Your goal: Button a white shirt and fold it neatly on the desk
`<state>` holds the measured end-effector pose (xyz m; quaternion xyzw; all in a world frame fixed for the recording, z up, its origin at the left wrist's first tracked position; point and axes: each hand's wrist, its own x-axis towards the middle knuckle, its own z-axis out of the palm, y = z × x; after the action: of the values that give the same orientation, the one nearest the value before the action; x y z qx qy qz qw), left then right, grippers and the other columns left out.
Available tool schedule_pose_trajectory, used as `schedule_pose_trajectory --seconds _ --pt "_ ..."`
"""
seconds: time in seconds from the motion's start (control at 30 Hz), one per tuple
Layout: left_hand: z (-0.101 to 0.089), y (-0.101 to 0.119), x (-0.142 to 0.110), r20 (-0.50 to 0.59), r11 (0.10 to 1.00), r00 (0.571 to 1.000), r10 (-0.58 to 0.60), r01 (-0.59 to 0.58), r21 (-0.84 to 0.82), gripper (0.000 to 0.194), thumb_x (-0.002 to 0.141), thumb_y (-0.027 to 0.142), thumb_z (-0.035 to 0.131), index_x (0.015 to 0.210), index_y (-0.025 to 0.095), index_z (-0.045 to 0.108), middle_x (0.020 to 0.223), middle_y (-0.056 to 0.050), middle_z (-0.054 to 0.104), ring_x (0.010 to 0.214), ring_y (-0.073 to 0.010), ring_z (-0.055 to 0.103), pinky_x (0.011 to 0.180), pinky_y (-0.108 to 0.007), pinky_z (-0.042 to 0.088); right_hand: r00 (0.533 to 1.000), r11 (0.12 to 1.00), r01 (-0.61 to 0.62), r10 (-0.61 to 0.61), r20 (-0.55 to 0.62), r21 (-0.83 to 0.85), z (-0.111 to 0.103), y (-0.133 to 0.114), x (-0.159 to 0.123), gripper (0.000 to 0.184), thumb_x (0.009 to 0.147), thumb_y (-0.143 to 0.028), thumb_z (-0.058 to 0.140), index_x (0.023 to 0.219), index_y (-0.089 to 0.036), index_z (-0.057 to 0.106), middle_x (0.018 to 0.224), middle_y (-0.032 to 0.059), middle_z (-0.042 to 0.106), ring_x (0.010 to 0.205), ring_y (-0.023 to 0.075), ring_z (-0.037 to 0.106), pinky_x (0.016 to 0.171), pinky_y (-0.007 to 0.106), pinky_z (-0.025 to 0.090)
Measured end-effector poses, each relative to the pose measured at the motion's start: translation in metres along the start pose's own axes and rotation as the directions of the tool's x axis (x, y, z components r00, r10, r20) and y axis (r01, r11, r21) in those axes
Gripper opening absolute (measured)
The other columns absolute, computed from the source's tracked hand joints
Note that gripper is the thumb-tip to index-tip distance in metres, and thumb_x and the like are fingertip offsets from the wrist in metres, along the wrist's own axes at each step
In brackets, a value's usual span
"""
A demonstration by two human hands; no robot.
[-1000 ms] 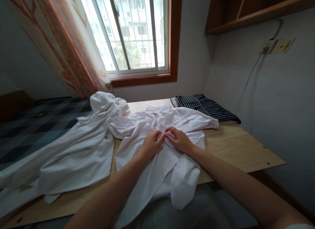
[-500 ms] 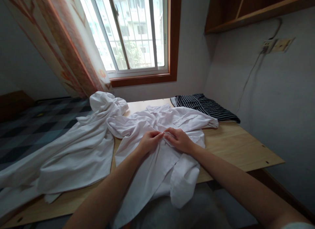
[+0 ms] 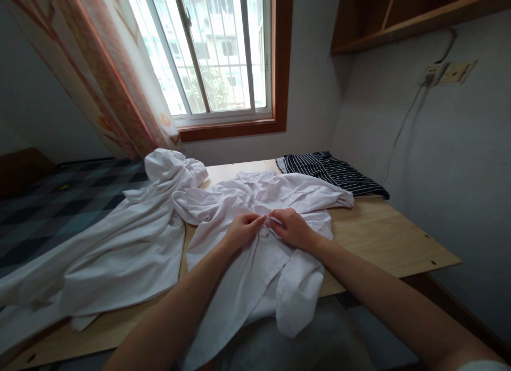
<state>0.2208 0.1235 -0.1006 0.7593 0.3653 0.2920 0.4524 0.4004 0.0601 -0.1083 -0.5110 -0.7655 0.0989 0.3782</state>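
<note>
A white button-up shirt point(image 3: 247, 275) lies front up on the wooden board, its collar point(image 3: 255, 176) pointing toward the window and its lower hem hanging over the near edge. At the middle of its front, my left hand point(image 3: 245, 227) is closed, thumb and fingers pinching the cloth of the front opening. Just to the right, my right hand point(image 3: 292, 227) pinches the same front edge, with the fingertips of both hands almost touching. Whether a button sits between the fingers is too small to tell. One sleeve is folded near the front edge.
A second white garment point(image 3: 128, 259) lies crumpled at left, across the board point(image 3: 383, 243) and a checked bedspread point(image 3: 24, 216). Black-and-white striped cloth point(image 3: 331, 171) rests at the back right. A cord point(image 3: 403, 121) hangs from a wall socket.
My right hand's fingers have shifted slightly and lifted a bit of the front edge. The left hand stays nearly in place. The garments around have not moved.
</note>
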Motion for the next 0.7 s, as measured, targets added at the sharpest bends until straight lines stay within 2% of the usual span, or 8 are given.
schedule_pose_trajectory --seconds 0.23,0.37,0.5,0.6,0.7 --pt "-0.001 0.003 0.0 0.0 0.98 0.997 0.073 -0.072 0.188 0.047 0.081 0.057 0.053 0.059 0.016 0.061 0.052 0.003 0.047 0.055 -0.0111 0.042 0.053 -0.023 0.032 0.999 0.998 0.036 -0.036 0.006 -0.054 0.003 0.005 0.0 0.016 0.091 -0.022 0.052 0.085 -0.02 0.067 0.086 0.006 0.071 0.081 0.02 0.06 0.079 0.031 0.04" --pt "-0.002 0.005 -0.001 0.036 0.942 0.99 0.137 -0.141 0.303 0.041 0.084 0.05 0.051 0.061 0.018 0.061 0.057 0.002 0.052 0.06 -0.0132 0.047 0.056 -0.024 0.035 0.999 0.997 0.038 -0.038 0.012 -0.06 0.002 0.007 -0.001 0.015 0.089 -0.019 0.054 0.089 -0.021 0.068 0.089 0.0055 0.071 0.083 0.0204 0.062 0.081 0.031 0.041" --pt "-0.004 0.006 -0.002 0.071 0.882 0.98 0.188 -0.2 0.426 0.029 0.084 0.042 0.053 0.072 0.019 0.067 0.068 -0.001 0.06 0.071 -0.0164 0.054 0.067 -0.026 0.041 1.0 0.998 0.027 -0.027 -0.007 -0.058 0.001 0.008 -0.001 0.018 0.087 -0.017 0.053 0.098 -0.02 0.068 0.096 0.0073 0.072 0.088 0.0219 0.063 0.083 0.033 0.041" --pt "-0.004 0.007 -0.004 0.061 0.859 0.971 0.229 -0.231 0.457 0.024 0.085 0.039 0.053 0.079 0.02 0.067 0.075 -0.002 0.062 0.074 -0.0169 0.056 0.071 -0.027 0.043 0.999 0.998 -0.009 0.006 -0.044 -0.067 -0.001 0.007 0.0 0.018 0.086 -0.018 0.052 0.098 -0.02 0.066 0.094 0.0074 0.071 0.089 0.0221 0.062 0.083 0.033 0.041" --pt "-0.01 0.011 -0.005 0.009 0.888 0.978 0.208 -0.193 0.418 0.028 0.088 0.039 0.048 0.073 0.02 0.061 0.068 0.001 0.058 0.067 -0.0147 0.052 0.066 -0.025 0.04 0.992 0.995 -0.056 0.046 -0.12 -0.078 -0.006 0.006 0.002 0.015 0.082 -0.019 0.052 0.091 -0.02 0.064 0.089 0.0066 0.068 0.087 0.0221 0.059 0.082 0.033 0.041"
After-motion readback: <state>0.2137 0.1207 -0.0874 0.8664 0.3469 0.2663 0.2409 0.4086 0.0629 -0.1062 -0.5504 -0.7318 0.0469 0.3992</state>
